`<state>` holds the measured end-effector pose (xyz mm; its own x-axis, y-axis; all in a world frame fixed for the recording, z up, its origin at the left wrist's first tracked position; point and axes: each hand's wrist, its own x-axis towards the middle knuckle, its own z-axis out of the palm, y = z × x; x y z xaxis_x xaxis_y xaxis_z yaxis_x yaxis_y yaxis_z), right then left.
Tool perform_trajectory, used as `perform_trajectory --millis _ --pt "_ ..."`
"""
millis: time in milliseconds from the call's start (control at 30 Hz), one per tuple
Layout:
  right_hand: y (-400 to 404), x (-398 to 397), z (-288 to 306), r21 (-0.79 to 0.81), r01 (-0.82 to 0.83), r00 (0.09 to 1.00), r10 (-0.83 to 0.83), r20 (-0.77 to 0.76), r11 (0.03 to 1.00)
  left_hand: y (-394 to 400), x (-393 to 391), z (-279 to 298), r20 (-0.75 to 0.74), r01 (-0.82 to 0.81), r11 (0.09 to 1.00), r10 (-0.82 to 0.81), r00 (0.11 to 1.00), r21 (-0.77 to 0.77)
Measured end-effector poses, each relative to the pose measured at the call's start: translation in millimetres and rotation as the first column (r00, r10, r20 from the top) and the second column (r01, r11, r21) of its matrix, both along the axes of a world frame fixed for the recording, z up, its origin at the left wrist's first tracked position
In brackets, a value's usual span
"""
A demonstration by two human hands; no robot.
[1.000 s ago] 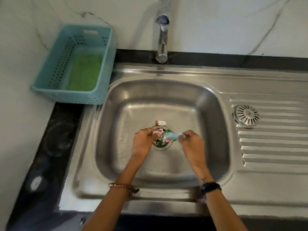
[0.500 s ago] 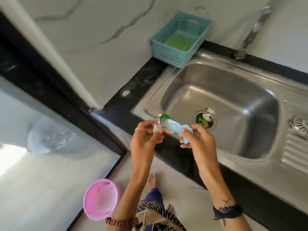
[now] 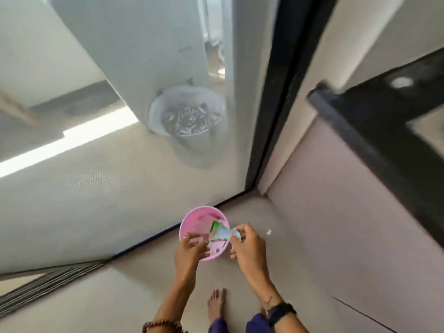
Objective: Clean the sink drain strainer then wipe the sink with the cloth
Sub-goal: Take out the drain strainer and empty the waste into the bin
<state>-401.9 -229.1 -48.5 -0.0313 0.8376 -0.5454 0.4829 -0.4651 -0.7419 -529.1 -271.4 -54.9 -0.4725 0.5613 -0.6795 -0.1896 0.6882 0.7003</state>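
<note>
Neither the sink, the strainer nor the cloth is in view; I am looking down at the floor. A crumpled green-and-white wrapper (image 3: 219, 233) hangs over a small pink bin (image 3: 192, 218) on the floor. My right hand (image 3: 248, 248) pinches the wrapper's right end. My left hand (image 3: 189, 249) is at its left end, fingertips against it with a small pale scrap; motion blur hides the exact grip. Both hands are just above the bin's near rim.
A glass door with a dark frame (image 3: 269, 116) stands behind the bin, with a white bucket (image 3: 187, 116) beyond the glass. The black counter edge (image 3: 374, 131) runs at the upper right. My bare foot (image 3: 216, 306) is on the beige floor.
I have turned from the sink down to the floor. Both hands carried the wrapper out of the basin and lowered it over the pink bin.
</note>
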Motion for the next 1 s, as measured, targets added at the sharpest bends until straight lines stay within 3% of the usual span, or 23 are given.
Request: perform_trajectory --millis 133,200,300,433,500,600,733,867,1000 --pt "5.7 -48.7 -142.1 -0.024 -0.088 0.990 0.090 0.111 0.996 7.2 -40.3 -134.5 -0.032 0.020 0.998 -0.022 0.999 -0.068" --pt "9.7 -64.7 -202.9 -0.054 -0.124 0.985 0.129 0.114 0.991 10.9 -56.5 -195.8 -0.066 0.005 0.996 -0.012 0.998 -0.093" --pt "10.2 -83.3 -281.4 -0.115 -0.189 0.976 0.199 0.087 0.975 10.0 -79.2 -275.6 -0.013 0.122 0.983 -0.125 0.992 -0.135" --pt "4.5 -82.6 -309.6 -0.131 -0.325 0.910 0.348 0.225 0.937 5.5 -82.2 -297.4 0.034 0.280 0.945 -0.278 0.960 -0.169" --pt "3.4 -81.1 -280.7 -0.110 -0.256 0.942 0.274 0.195 0.960 6.4 -71.1 -270.9 0.010 0.242 0.954 -0.244 0.970 -0.179" --pt "11.9 -74.9 -191.0 -0.158 0.038 0.997 -0.048 -0.057 0.987 20.0 -40.3 -185.0 0.131 0.176 0.982 -0.166 0.977 -0.070" --pt "30.5 -44.8 -36.1 -0.187 0.352 0.850 -0.397 -0.345 0.917 46.3 15.2 -26.9 0.344 0.048 0.989 -0.094 0.934 0.140" --pt "46.8 16.2 110.7 -0.064 0.491 0.711 -0.443 -0.547 0.869 76.9 71.1 118.5 0.426 0.124 0.908 -0.304 0.852 0.400" --pt "60.0 90.6 211.3 0.095 0.638 0.631 -0.449 -0.632 0.764 108.3 141.8 211.7 0.283 0.331 0.745 -0.565 0.775 0.579"
